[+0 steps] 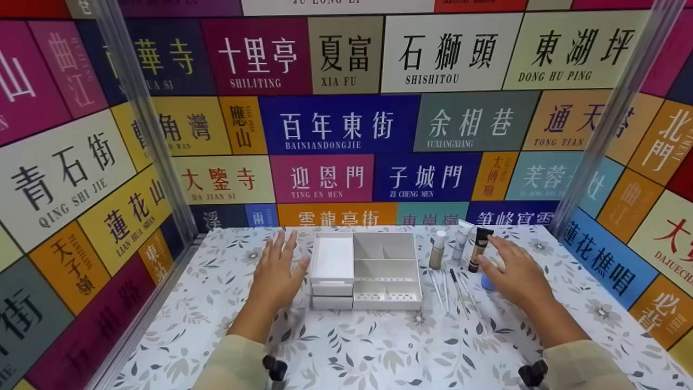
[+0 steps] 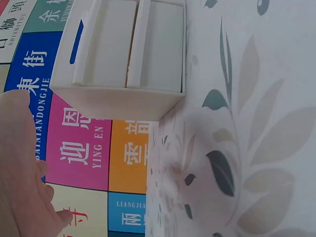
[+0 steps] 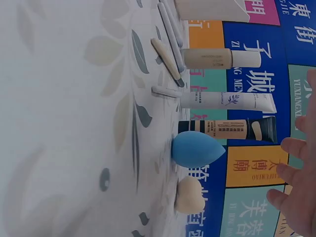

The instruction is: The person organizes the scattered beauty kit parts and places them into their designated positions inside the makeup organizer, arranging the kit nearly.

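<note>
A white storage box [image 1: 387, 305] with open compartments and small drawers [image 2: 111, 49] stands upright in the middle of the table. My left hand [image 1: 278, 273] is held just left of it, fingers spread, holding nothing. On the other side my right hand [image 1: 517, 273] hovers by the cosmetics, fingers loosely extended. Nearest to it are a black-and-tan tube [image 1: 479, 250] and a blue makeup sponge [image 3: 197, 149]. A beige sponge [image 3: 190, 195] sits beside the blue one. Also upright are a white tube [image 3: 224, 100] and a white-capped foundation bottle [image 1: 436, 251].
Several thin sticks or brushes [image 1: 455, 290] lie between the box and my right hand. The table is covered with a leaf-patterned cloth [image 1: 373, 352]. Walls with coloured signs [image 1: 341, 124] close off the back and both sides, with clear posts [image 1: 590, 119] at the corners.
</note>
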A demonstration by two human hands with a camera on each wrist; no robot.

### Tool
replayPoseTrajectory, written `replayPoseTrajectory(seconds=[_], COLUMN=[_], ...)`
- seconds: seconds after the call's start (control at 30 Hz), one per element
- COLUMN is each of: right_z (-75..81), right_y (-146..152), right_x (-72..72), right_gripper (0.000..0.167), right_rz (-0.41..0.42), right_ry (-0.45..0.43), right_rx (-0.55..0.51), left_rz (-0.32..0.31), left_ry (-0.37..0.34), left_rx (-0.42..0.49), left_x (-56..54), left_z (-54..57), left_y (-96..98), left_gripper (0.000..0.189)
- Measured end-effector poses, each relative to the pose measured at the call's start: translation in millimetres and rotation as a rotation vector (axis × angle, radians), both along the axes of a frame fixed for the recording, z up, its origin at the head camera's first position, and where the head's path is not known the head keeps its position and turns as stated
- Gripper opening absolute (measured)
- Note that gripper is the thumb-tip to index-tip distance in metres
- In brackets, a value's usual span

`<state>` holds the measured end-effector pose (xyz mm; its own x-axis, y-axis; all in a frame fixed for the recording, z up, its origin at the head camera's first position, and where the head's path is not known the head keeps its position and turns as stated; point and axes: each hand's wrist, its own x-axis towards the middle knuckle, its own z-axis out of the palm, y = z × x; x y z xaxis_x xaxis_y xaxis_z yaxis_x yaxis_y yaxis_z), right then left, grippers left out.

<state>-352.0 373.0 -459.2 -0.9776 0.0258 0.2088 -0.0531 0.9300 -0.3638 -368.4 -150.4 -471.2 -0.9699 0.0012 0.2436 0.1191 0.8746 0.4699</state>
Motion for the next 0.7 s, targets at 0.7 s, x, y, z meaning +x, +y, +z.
replayPoseTrajectory(seconds=[0.7], right_z=[-15.4], right_y=[-6], right_x=[0.4], right_gripper=[0.099], right_rz=[-0.022], right_ry=[-0.239], right_rx=[-0.363], left_rz=[-0.102], left_ry=[-0.069], left_rx=[0.279], left_x=[10.8], left_z=[-24.7], left_y=[6.1], left_gripper=[0.071])
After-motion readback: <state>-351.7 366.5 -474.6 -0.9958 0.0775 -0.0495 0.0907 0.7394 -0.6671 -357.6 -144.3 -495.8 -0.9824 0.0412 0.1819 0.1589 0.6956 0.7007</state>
